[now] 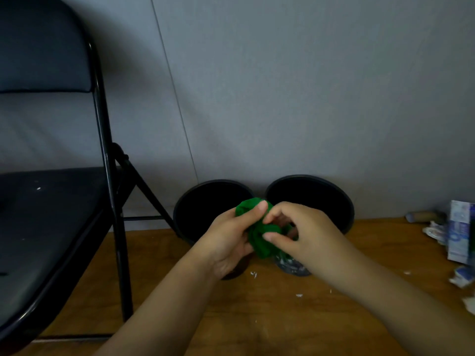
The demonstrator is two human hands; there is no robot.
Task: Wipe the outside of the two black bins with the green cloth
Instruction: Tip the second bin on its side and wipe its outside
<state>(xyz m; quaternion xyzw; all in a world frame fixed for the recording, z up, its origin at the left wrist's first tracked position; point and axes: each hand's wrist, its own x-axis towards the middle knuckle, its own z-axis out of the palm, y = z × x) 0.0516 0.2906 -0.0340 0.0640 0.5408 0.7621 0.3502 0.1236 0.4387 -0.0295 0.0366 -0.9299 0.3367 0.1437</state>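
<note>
Standing against the grey wall (308,86), the two black bins serve as the landmark: the folding chair (51,214) sits just left of them, with a leg reaching close to the left bin (195,201), and a wiping arm swinging wide round that side could knock the frame. The wooden floor (257,317) under the bins looks smooth, so a firm rub may well slide or tip a light bin unless the other hand steadies its rim. The right bin (334,191) stands just beside its twin, nearly touching, so the strip between them is likely to go unwiped. Scattered cartons and scraps (457,235) lie to the right of the bins, near enough to be swept about. In front of the bins and above the floor, the left hand (226,240) grips the green cloth (259,235) while the right hand (305,235) pinches its folds; bunched so tightly, it would wipe little and could slip free.
</note>
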